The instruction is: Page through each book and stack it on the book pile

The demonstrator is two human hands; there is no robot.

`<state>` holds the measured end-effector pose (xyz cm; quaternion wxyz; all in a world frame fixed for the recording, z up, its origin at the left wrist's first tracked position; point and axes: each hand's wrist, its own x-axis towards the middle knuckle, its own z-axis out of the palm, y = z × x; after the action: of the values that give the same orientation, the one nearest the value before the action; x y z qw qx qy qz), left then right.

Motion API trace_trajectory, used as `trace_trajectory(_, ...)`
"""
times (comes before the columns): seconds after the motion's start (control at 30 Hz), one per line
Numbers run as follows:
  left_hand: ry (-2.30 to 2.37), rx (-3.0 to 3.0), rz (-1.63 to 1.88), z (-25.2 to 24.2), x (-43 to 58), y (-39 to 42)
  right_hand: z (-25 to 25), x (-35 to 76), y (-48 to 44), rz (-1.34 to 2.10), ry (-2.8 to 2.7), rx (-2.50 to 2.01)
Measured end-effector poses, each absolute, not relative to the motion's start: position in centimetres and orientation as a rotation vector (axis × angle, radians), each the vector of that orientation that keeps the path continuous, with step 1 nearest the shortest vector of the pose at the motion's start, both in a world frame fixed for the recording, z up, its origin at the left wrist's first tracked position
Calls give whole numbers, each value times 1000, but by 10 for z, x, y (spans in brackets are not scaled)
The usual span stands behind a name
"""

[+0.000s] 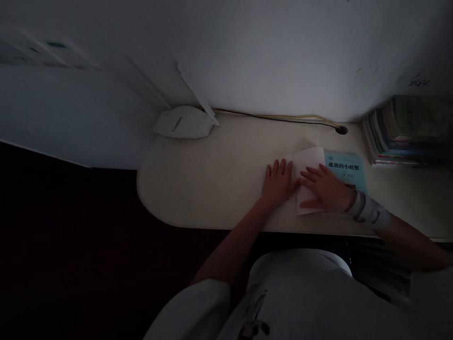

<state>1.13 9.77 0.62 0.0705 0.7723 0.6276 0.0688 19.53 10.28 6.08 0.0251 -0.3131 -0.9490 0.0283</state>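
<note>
My left hand (278, 184) lies flat with its fingers spread, at the left edge of a white sheet of paper (310, 159) that looks folded. Over the middle of that sheet is my right hand (323, 189), its fingers apart and pointing left, a grey band around the wrist. Neither hand grips anything. A light blue book (348, 175) with black Chinese characters on its cover shows from under the right side of the sheet. My right hand and wrist hide its lower part. In the dim light, I cannot tell whether the sheet is attached to the book.
The pale desk (198, 189) has a rounded left end. A white router (184, 123) with raised antennas stands against the wall. Yellow and black cables (283, 116) run along the back to a round hole (341, 130). Stacked books (410, 127) occupy the right rear.
</note>
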Motion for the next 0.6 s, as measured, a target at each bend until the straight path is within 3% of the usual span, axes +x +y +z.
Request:
trace_trajectory(0.27,1908,2278,217,4,10,99,67,211,79,-118,-3170,-1003)
trace_trajectory(0.6,1866,2221,428,-3,5,99,70,240,79,12,-3203,-938)
